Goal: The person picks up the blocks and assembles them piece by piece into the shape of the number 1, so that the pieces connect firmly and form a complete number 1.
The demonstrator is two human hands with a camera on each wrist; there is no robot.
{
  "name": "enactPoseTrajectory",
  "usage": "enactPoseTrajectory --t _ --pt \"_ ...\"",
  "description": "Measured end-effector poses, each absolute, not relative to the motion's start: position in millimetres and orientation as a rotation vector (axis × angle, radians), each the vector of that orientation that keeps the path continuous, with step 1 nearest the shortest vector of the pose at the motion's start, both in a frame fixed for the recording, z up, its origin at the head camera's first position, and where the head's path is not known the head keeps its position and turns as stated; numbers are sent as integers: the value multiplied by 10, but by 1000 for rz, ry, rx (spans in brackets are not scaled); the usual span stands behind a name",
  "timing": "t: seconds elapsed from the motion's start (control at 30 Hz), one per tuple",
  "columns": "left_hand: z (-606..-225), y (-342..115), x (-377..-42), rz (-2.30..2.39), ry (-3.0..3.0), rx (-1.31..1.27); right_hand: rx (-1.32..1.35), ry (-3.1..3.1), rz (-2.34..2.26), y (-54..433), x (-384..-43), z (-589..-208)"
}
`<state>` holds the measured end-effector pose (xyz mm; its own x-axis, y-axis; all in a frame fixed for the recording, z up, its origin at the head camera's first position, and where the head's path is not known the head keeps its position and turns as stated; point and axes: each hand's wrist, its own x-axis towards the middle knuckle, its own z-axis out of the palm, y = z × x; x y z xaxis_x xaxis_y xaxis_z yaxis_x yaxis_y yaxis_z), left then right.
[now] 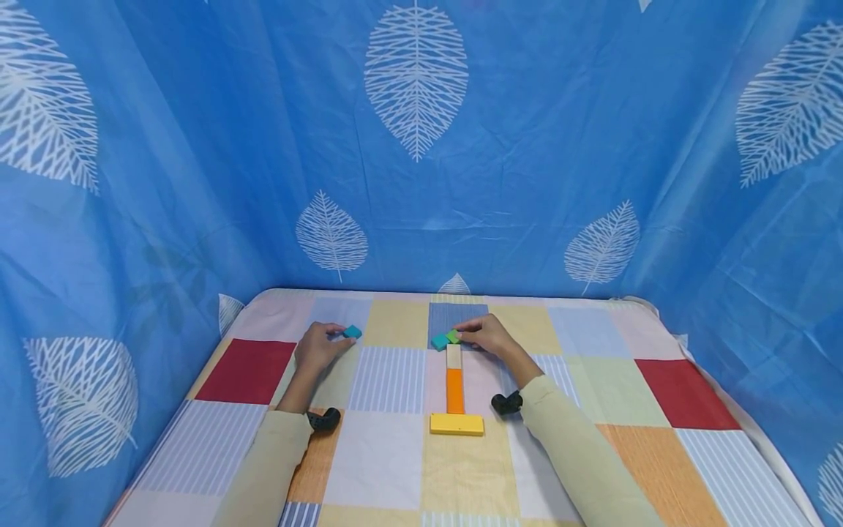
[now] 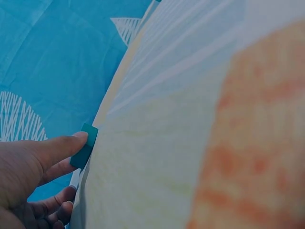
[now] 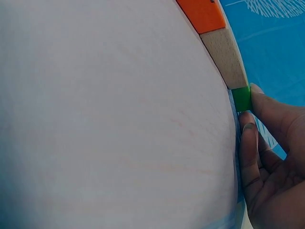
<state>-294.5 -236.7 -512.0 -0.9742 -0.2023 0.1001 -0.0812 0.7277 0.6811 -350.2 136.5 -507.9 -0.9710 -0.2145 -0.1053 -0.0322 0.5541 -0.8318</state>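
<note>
My left hand (image 1: 320,344) pinches a teal block (image 1: 353,332) between thumb and fingers at the left of the table; the left wrist view shows the thumb on that teal block (image 2: 84,148). Over at the middle, my right hand (image 1: 487,334) pinches a small green block (image 1: 453,337), set at the far end of a row. Beside it lies a second teal block (image 1: 439,342). Running toward me from the green one are a plain wood block (image 1: 454,356) and an orange block (image 1: 455,391). A yellow block (image 1: 456,424) lies crosswise at the near end.
A patchwork cloth (image 1: 388,454) covers the table. Blue curtains with white leaf prints (image 1: 416,219) hang behind and at both sides. Dark wrist devices (image 1: 324,420) are strapped at both sleeves.
</note>
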Motion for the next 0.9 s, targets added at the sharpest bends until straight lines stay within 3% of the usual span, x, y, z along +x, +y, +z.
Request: enactPoseTrajectory --t 0.9 --pt "-4985 -2317 -2950 -1234 -2625 241 -206 2594 -1374 1357 -3508 -5081"
